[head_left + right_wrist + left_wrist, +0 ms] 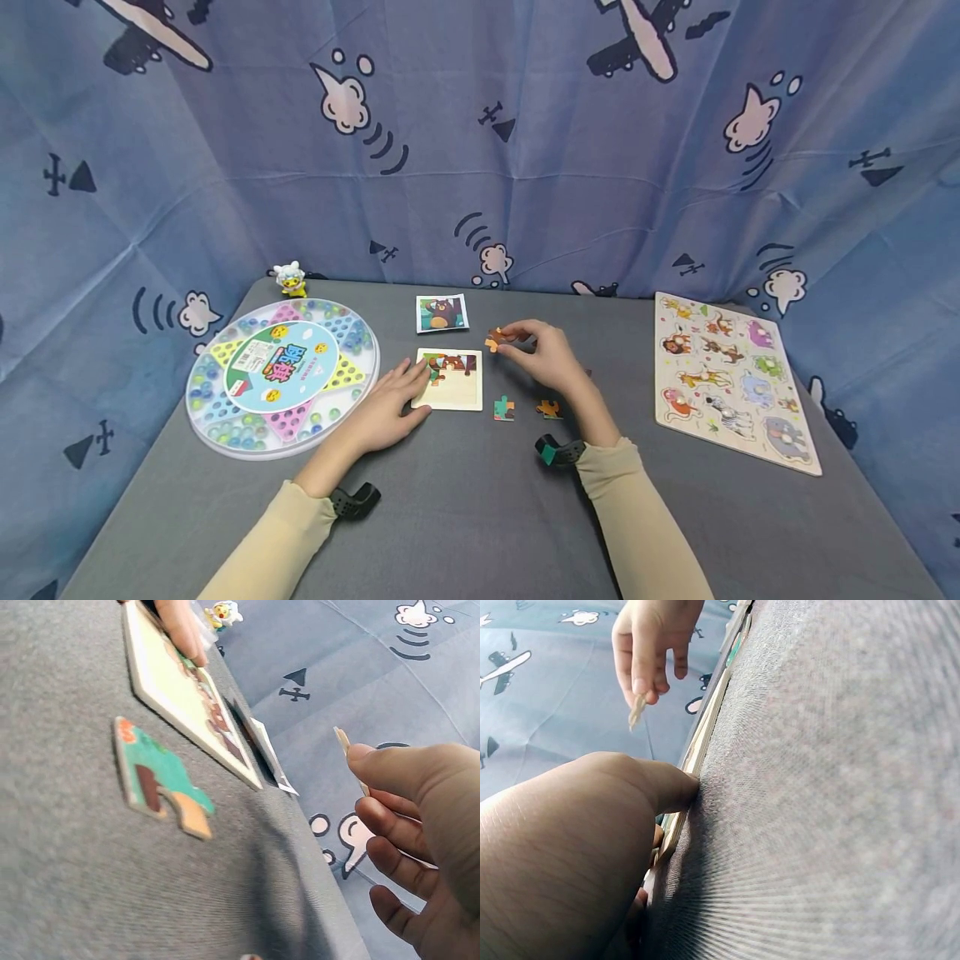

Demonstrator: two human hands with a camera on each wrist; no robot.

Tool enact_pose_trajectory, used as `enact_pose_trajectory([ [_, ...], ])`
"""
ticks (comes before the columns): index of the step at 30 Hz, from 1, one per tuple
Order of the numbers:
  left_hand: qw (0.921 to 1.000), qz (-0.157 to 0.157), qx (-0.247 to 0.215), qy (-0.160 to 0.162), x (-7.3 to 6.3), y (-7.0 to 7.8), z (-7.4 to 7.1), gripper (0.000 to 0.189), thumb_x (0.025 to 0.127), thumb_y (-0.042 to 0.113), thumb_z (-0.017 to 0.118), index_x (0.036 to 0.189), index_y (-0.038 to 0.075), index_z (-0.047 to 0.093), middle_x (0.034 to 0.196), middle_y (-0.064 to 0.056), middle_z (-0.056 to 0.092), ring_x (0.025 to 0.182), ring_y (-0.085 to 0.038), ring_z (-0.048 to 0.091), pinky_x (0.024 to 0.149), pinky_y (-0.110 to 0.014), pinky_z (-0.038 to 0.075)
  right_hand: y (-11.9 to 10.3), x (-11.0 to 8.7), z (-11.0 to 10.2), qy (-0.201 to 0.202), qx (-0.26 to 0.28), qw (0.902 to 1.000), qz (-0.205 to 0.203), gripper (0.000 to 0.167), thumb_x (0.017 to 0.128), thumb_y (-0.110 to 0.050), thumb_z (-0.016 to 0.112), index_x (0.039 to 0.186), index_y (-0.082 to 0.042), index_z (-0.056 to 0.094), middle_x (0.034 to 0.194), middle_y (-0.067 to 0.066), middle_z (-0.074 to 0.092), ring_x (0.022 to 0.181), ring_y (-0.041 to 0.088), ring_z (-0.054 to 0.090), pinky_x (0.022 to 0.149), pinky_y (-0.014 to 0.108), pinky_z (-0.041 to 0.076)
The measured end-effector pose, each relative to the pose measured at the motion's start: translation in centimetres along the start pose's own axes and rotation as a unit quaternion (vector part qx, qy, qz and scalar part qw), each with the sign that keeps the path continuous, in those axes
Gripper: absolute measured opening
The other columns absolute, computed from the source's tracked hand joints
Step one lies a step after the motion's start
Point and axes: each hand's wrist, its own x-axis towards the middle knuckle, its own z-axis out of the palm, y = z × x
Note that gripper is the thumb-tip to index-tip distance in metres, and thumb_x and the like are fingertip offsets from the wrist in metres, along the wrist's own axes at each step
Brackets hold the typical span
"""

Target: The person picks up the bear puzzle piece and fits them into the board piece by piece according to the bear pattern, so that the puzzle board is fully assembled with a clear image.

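Note:
My left hand (386, 408) lies with fingers extended over the left side of a small wooden puzzle board (461, 397). Its thumb touches the board's edge in the left wrist view. Brown bear pieces fill the top of the board, and pale bare wood shows below. Between thumb and fingers, my right hand (546, 357) pinches a brown-and-orange puzzle piece (493, 340), held up beyond the board's upper right corner; the right wrist view shows this piece edge-on. A green puzzle piece (504, 408) and an orange one (549, 409) lie right of the board.
Behind the board lies a bear picture card (442, 314). A round Chinese checkers set with marbles (360, 333) is at the left, a small toy figure (291, 279) behind it. An animal peg board (720, 375) lies at the right. A patterned curtain hangs behind the table.

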Motion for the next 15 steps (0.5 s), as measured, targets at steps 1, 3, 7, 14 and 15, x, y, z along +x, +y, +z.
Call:
enact_pose_trajectory([
  [1,1.0,0.0,0.0,0.0,0.0,0.0,0.0,0.067,0.106,0.032,0.063,0.16,-0.001,0.043,0.172,-0.016,0.031,0.162,-0.042,0.018,0.132,-0.056,0.015,0.0,0.0,0.2,-0.004,0.001,1.0,-0.001,0.033,0.096,-0.025,0.082,0.121,-0.004,0.077,0.111,0.012,0.078,0.105,0.031,0.068,0.091,0.05,0.057],
  [3,1.0,0.0,-0.001,-0.001,0.0,0.0,0.0,0.067,0.106,0.032,0.063,0.16,-0.001,0.043,0.172,-0.016,0.031,0.162,-0.042,0.018,0.132,-0.056,0.015,-0.1,0.0,0.5,-0.012,0.001,0.9999,-0.003,0.033,0.096,-0.025,0.082,0.121,-0.005,0.077,0.111,0.011,0.078,0.106,0.031,0.068,0.093,0.05,0.056],
  [7,1.0,0.001,0.001,-0.001,0.0,0.0,0.0,0.067,0.106,0.032,0.063,0.16,-0.001,0.042,0.172,-0.017,0.031,0.161,-0.042,0.018,0.132,-0.056,0.014,-0.4,-0.1,1.3,-0.031,0.0,0.9995,-0.005,0.032,0.096,-0.026,0.081,0.121,-0.006,0.077,0.113,0.01,0.077,0.108,0.03,0.068,0.097,0.05,0.056],
  [14,1.0,-0.003,0.003,-0.007,0.0,0.1,0.0,0.067,0.106,0.032,0.062,0.161,0.0,0.041,0.172,-0.016,0.03,0.162,-0.042,0.017,0.132,-0.056,0.014,-1.3,-0.2,3.1,-0.062,0.008,0.9977,-0.026,0.032,0.096,-0.026,0.081,0.121,-0.005,0.077,0.113,0.009,0.075,0.108,0.028,0.07,0.097,0.048,0.058],
  [15,0.9999,-0.005,0.002,-0.009,0.0,0.1,-0.1,0.067,0.106,0.033,0.062,0.161,0.0,0.041,0.172,-0.015,0.03,0.162,-0.042,0.017,0.133,-0.056,0.014,-1.4,-0.2,3.4,-0.065,0.006,0.9973,-0.032,0.032,0.096,-0.026,0.082,0.12,-0.005,0.077,0.113,0.009,0.075,0.108,0.027,0.07,0.097,0.047,0.058],
])
